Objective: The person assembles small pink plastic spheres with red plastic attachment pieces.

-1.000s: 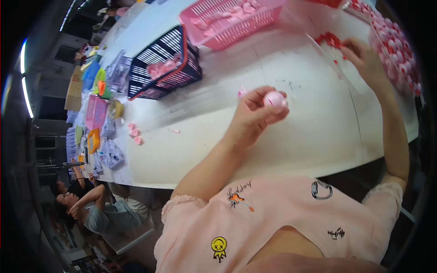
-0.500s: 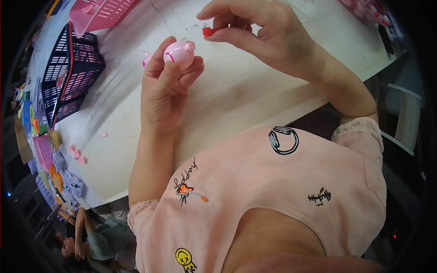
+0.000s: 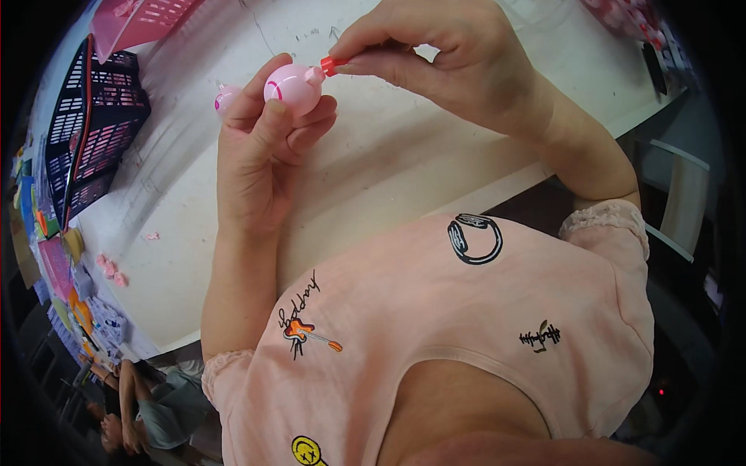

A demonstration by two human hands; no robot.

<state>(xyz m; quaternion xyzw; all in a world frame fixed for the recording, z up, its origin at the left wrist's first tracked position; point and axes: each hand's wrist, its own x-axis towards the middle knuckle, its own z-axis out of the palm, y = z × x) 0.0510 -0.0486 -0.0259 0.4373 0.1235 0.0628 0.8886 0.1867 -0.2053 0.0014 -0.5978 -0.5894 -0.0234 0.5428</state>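
Between the thumb and fingers of my left hand (image 3: 268, 124) is a round, glossy pink plastic piece (image 3: 294, 89) with a darker pink line on it and a small knob on its right side. My right hand (image 3: 420, 58) pinches a small red plastic piece (image 3: 329, 65) between thumb and forefinger. The red piece is right at the knob; whether it is pushed onto it I cannot tell. Another round pink piece (image 3: 226, 99) shows just left of my left fingers, partly hidden by them.
At the left stand a dark blue basket (image 3: 97, 116) and a pink basket (image 3: 128, 31) behind it. Small pink bits (image 3: 111, 269) lie on the white table (image 3: 186, 287). A bag of pink and red pieces (image 3: 622, 19) and a black object (image 3: 654, 68) are far right. Another person (image 3: 167, 408) sits lower left.
My right hand has moved left and slightly down, bringing the red piece from apart to the pink piece's knob. The view has shifted a little.
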